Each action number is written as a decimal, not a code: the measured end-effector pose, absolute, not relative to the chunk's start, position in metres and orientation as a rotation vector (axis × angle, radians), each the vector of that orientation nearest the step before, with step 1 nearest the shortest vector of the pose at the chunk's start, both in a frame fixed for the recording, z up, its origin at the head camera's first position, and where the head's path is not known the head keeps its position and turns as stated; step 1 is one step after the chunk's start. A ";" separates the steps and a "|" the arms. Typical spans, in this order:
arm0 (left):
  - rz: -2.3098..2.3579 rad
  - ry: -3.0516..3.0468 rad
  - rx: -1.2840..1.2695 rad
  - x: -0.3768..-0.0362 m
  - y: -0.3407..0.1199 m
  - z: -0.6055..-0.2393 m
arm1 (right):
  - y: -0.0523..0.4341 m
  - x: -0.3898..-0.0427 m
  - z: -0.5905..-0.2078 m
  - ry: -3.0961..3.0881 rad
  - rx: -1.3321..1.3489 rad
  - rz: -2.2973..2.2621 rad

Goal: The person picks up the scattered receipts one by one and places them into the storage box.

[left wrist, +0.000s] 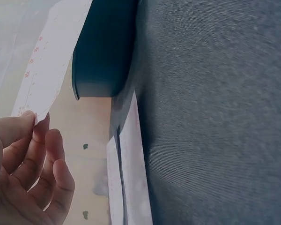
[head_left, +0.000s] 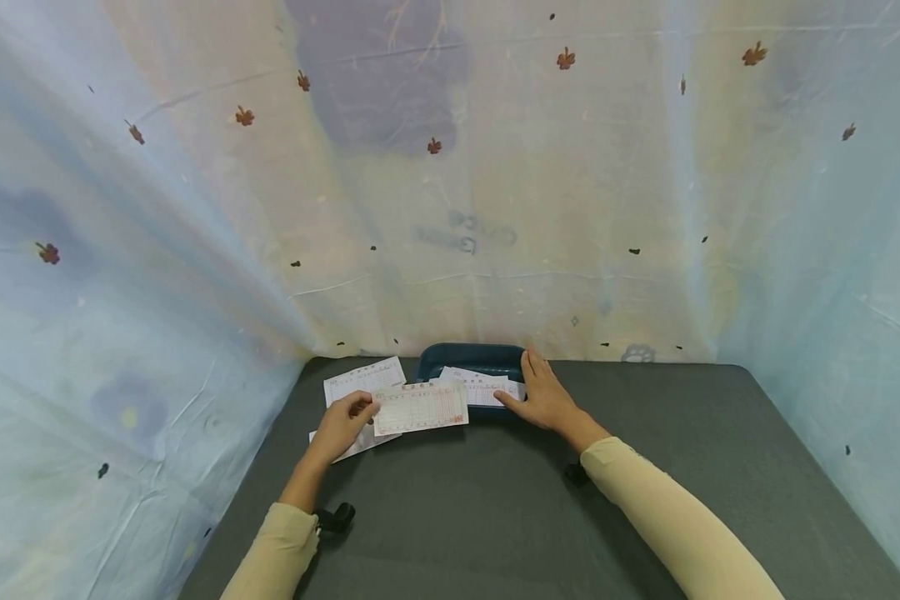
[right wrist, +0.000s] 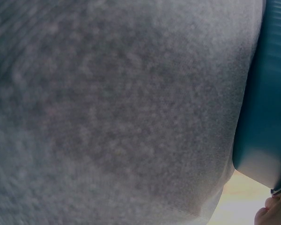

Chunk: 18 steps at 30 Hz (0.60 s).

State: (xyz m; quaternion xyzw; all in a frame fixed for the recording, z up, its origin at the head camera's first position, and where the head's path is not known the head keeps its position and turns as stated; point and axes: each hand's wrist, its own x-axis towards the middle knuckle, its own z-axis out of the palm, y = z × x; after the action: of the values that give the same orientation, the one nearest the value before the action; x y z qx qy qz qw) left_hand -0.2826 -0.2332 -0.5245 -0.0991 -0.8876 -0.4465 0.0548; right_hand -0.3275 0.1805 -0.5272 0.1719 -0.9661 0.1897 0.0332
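Note:
My left hand (head_left: 347, 425) pinches the left end of a white printed slip (head_left: 422, 408) between thumb and fingers. The slip has a ruled table and red print, and it is held up in front of the left part of a dark teal tray (head_left: 471, 352). In the left wrist view the pinched slip (left wrist: 51, 61) slants upward from the fingertips. More printed slips (head_left: 487, 390) lie in the tray, partly hidden behind the held one. At the tray's right end rests my right hand (head_left: 546, 398), fingers extended along the rim and thumb over the slips.
Left of the tray, another printed slip (head_left: 362, 379) lies on the dark grey table (head_left: 480, 517), with one more slip (head_left: 366, 443) partly under the left hand. A patterned curtain (head_left: 510, 208) hangs directly behind the tray and along both sides.

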 end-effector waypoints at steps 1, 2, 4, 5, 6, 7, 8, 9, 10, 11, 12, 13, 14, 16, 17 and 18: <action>-1.361 -2.690 -0.295 -0.283 -0.233 -0.524 | 0.180 -0.327 -0.527 -2.973 0.529 0.585; -1.367 -2.683 -0.291 -0.284 -0.233 -0.523 | 0.180 -0.328 -0.528 -2.969 0.528 0.587; -1.369 -2.677 -0.282 -0.286 -0.231 -0.522 | 0.180 -0.328 -0.528 -2.969 0.527 0.585; -1.371 -2.674 -0.277 -0.287 -0.231 -0.521 | 0.180 -0.327 -0.528 -2.970 0.528 0.583; -1.374 -2.672 -0.272 -0.287 -0.230 -0.520 | 0.180 -0.327 -0.528 -2.969 0.528 0.585; -1.380 -2.671 -0.274 -0.288 -0.229 -0.519 | 0.180 -0.327 -0.528 -2.971 0.528 0.585; -1.382 -2.670 -0.273 -0.288 -0.229 -0.518 | 0.180 -0.327 -0.527 -2.971 0.527 0.582; -1.381 -2.672 -0.269 -0.289 -0.228 -0.517 | 0.180 -0.327 -0.527 -2.973 0.527 0.578; -1.385 -2.673 -0.267 -0.289 -0.228 -0.516 | 0.180 -0.327 -0.527 -2.973 0.528 0.574; -1.385 -2.676 -0.264 -0.290 -0.227 -0.515 | 0.179 -0.326 -0.527 -2.975 0.527 0.571; -1.384 -2.679 -0.261 -0.290 -0.226 -0.514 | 0.179 -0.326 -0.527 -2.975 0.527 0.569; -1.384 -2.680 -0.256 -0.291 -0.225 -0.513 | 0.179 -0.327 -0.527 -2.972 0.526 0.566; -1.382 -2.680 -0.252 -0.292 -0.224 -0.512 | 0.179 -0.327 -0.527 -2.970 0.525 0.566; -1.382 -2.681 -0.247 -0.294 -0.223 -0.511 | 0.179 -0.327 -0.527 -2.972 0.521 0.566; -1.383 -2.680 -0.245 -0.295 -0.222 -0.511 | 0.179 -0.328 -0.528 -2.972 0.520 0.571; -1.383 -2.679 -0.239 -0.296 -0.221 -0.510 | 0.180 -0.328 -0.528 -2.969 0.520 0.576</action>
State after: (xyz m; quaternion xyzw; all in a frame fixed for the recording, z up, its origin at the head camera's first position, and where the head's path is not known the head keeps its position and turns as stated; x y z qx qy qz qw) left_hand -0.2961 -0.2206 -0.5100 -0.0788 -0.8843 -0.4565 0.0585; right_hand -0.3280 0.1797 -0.5282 0.1692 -0.9669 0.1876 0.0365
